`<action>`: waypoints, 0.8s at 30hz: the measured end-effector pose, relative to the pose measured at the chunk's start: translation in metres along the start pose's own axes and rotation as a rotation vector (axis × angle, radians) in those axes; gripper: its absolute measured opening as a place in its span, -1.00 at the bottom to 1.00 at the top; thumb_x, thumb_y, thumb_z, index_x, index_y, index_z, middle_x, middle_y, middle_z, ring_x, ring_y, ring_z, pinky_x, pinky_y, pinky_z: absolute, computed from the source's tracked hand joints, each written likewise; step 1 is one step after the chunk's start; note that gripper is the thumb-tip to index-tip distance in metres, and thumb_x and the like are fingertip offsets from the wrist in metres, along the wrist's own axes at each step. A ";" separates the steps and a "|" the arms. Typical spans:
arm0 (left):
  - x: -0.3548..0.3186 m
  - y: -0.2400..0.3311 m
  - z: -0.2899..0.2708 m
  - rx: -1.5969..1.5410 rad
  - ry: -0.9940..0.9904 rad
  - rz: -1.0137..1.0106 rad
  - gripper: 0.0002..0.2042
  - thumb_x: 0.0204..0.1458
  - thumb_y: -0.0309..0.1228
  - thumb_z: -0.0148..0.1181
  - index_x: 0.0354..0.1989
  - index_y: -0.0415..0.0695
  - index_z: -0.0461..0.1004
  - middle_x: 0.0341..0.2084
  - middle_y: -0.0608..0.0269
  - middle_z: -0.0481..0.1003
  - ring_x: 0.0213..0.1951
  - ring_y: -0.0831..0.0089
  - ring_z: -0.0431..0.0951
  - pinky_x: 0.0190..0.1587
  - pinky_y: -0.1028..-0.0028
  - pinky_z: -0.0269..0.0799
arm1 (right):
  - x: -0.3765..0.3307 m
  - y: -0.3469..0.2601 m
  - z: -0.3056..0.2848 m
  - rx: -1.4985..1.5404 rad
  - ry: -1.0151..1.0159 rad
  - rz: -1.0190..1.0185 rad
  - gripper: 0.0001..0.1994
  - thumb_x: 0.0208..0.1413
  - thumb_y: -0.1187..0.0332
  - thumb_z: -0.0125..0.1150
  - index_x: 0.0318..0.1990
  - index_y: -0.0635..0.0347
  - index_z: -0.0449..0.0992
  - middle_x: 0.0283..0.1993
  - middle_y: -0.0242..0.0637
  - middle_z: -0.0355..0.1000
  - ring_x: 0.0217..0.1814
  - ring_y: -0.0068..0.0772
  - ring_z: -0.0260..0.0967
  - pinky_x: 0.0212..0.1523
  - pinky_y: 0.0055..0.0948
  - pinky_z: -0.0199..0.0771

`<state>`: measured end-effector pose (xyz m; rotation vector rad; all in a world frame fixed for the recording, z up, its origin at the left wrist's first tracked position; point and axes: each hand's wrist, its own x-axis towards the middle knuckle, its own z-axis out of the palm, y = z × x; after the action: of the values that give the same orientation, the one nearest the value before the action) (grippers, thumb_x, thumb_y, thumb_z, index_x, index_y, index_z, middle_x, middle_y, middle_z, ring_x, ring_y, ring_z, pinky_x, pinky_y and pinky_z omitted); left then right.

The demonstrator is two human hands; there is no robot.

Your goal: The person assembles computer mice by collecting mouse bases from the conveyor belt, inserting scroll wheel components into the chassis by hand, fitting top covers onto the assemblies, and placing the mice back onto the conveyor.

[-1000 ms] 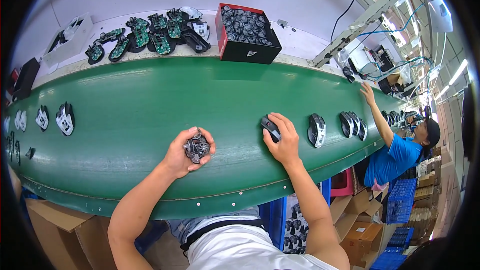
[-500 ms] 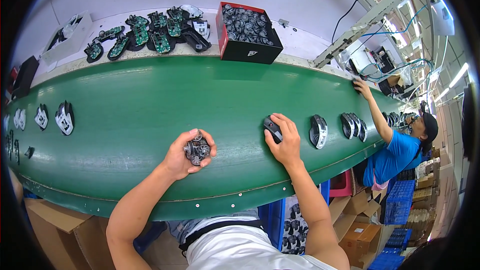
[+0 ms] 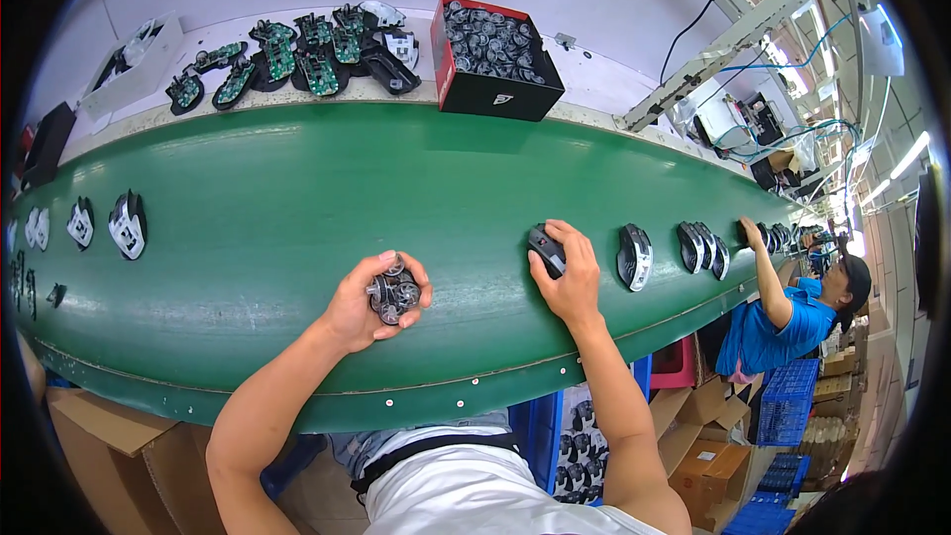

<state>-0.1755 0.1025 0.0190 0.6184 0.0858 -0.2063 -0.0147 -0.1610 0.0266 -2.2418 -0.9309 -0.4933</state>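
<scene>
Several mouse scroll wheels point(image 3: 395, 298), dark with clear rims, are bunched in the fingers of my left hand point(image 3: 352, 305), palm turned up over the green belt. My right hand point(image 3: 573, 278) is wrapped round a black computer mouse point(image 3: 547, 249) resting on the belt. The fingers cover its right side; the tip and left side show. Just right of that hand lies a black-and-silver mouse point(image 3: 635, 258). Further right, several similar mice point(image 3: 702, 248) stand side by side.
An open box point(image 3: 500, 99) full of scroll wheels stands on the ledge beyond the green belt point(image 3: 297, 178), beside green circuit boards point(image 3: 319, 72). White-and-black mouse shells point(image 3: 128, 225) lie at the left. A person in a blue shirt point(image 3: 768, 330) works at the right.
The co-worker's arm has come from the far ledge down to the mice on the belt. My hands have barely moved and keep hold of the same things.
</scene>
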 end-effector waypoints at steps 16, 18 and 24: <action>-0.011 0.001 -0.010 0.023 0.011 0.079 -0.57 0.26 -0.02 -0.14 -0.26 -0.17 0.46 -0.44 0.12 0.53 -0.60 0.50 0.49 -0.81 0.65 0.22 | -0.009 -0.074 0.002 0.269 -0.224 -0.035 -0.60 -0.12 0.42 0.45 -0.07 0.27 0.54 -0.02 -0.02 0.52 0.02 -0.02 0.49 0.10 -0.23 0.46; -0.004 0.002 -0.008 0.047 0.047 0.090 -0.56 0.26 -0.01 -0.14 -0.27 -0.16 0.46 -0.46 0.13 0.53 -0.62 0.51 0.50 -0.81 0.65 0.23 | -0.002 -0.105 -0.041 0.233 -0.225 -0.019 -0.63 -0.08 0.49 0.23 -0.04 0.31 0.52 0.02 -0.08 0.50 0.10 -0.16 0.46 0.16 -0.24 0.40; 0.008 0.006 -0.004 0.012 -0.031 0.113 -0.56 0.27 -0.05 -0.14 -0.24 -0.22 0.46 -0.43 0.03 0.52 -0.61 0.47 0.50 -0.82 0.63 0.21 | -0.028 -0.070 -0.119 0.679 0.130 -0.351 -0.55 -0.09 0.37 0.11 0.01 0.39 0.43 -0.02 0.10 0.44 0.07 0.09 0.43 0.20 -0.02 0.38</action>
<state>-0.1669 0.1088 0.0180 0.6295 0.0194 -0.1067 -0.0954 -0.2195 0.1257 -1.4320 -1.2102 -0.3905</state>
